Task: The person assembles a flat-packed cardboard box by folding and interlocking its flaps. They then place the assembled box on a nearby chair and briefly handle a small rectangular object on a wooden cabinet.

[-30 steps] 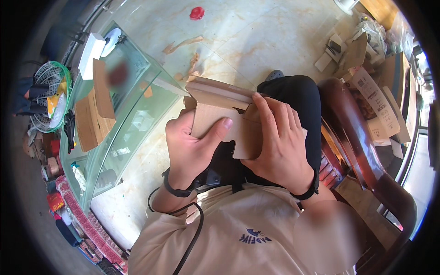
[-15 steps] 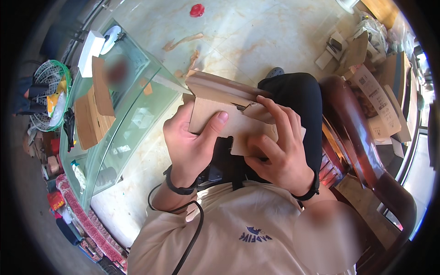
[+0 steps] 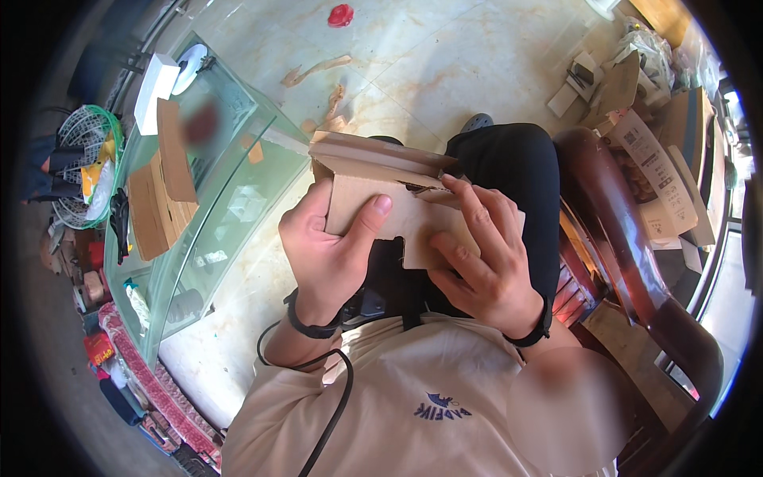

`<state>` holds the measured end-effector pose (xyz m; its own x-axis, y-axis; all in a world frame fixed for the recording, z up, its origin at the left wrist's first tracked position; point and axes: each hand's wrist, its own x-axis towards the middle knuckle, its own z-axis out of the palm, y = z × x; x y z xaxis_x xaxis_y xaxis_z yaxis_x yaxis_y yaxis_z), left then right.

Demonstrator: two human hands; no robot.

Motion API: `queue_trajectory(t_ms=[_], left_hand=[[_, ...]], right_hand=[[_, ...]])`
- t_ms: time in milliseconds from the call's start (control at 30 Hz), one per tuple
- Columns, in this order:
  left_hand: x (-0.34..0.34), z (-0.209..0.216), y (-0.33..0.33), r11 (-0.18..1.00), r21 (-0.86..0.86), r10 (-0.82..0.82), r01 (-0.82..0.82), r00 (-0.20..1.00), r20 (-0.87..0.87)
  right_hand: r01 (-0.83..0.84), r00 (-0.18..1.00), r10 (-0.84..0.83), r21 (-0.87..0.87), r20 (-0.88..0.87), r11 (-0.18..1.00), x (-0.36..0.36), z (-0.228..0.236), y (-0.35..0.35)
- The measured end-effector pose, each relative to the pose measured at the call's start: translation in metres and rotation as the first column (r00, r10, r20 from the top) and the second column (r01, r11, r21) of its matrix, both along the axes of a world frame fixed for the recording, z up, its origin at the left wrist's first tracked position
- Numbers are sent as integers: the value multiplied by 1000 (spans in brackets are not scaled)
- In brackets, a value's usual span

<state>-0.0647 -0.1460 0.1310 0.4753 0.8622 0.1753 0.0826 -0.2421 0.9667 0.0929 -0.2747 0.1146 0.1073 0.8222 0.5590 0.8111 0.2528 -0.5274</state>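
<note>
A small brown cardboard box [image 3: 373, 181], partly folded, is held above my lap. Its long far wall stands up, and a near flap with a notch cut in its edge faces me. My left hand [image 3: 334, 234] grips the box's left end, thumb flat on the near panel and the other fingers behind it. On the right side my right hand [image 3: 489, 258] has its fingers bent over the panel, some at a slot near the fold and others pressing the flap's face. Some fingertips are hidden behind the cardboard.
To the left stands a glass table [image 3: 230, 199] with brown cardboard pieces [image 3: 163, 199] and a white box [image 3: 156, 94]. A dark wooden armrest [image 3: 608, 230] curves along my right, beside stacked cartons [image 3: 652, 175]. A red object [image 3: 341, 15] and brown scraps [image 3: 318, 70] lie on the tiled floor.
The box has tilted slightly and shifted a little to the left. The flap by the slot is pressed flatter, and my right fingers have straightened somewhat over it.
</note>
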Motion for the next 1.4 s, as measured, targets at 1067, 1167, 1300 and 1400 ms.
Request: queue_trajectory(t_ms=[1067, 1167, 1300, 1400], left_hand=[[-18, -2, 28, 990, -135, 72, -46, 979, 193], [-21, -5, 30, 991, -129, 68, -43, 977, 201], [-18, -4, 30, 988, -137, 101, -67, 961, 257], [-12, 0, 25, 988, -126, 123, -88, 945, 305]], right_hand=[[43, 999, -44, -51, -13, 998, 9, 9, -1], [-5, 1000, 5, -3, -5, 1000, 12, 1, -2], [-29, 999, 29, 12, -25, 1000, 13, 1, -1], [-37, 998, 38, 35, -40, 999, 15, -4, 1]])
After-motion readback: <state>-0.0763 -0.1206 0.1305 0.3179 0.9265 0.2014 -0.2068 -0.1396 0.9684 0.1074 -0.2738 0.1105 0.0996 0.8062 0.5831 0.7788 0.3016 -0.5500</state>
